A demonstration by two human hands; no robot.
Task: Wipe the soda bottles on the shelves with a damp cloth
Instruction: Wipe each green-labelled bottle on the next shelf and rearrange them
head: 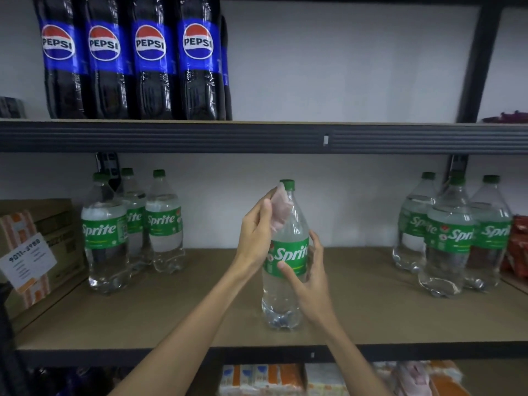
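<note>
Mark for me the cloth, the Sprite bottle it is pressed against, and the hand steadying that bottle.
cloth (278,214): head view, on its bunched middle by the bottle's neck.
Sprite bottle (287,254): head view, on its green label.
right hand (311,284): head view, on the middle of the hand.

A brown cardboard box sits at the far left, with an orange-and-white striped carton leaning against its front. A white label printed with digits is stuck on that carton. Red packets lie at the far right edge, and orange-and-white cartons stand in a row along the bottom, all of it before a plain white wall.
</note>
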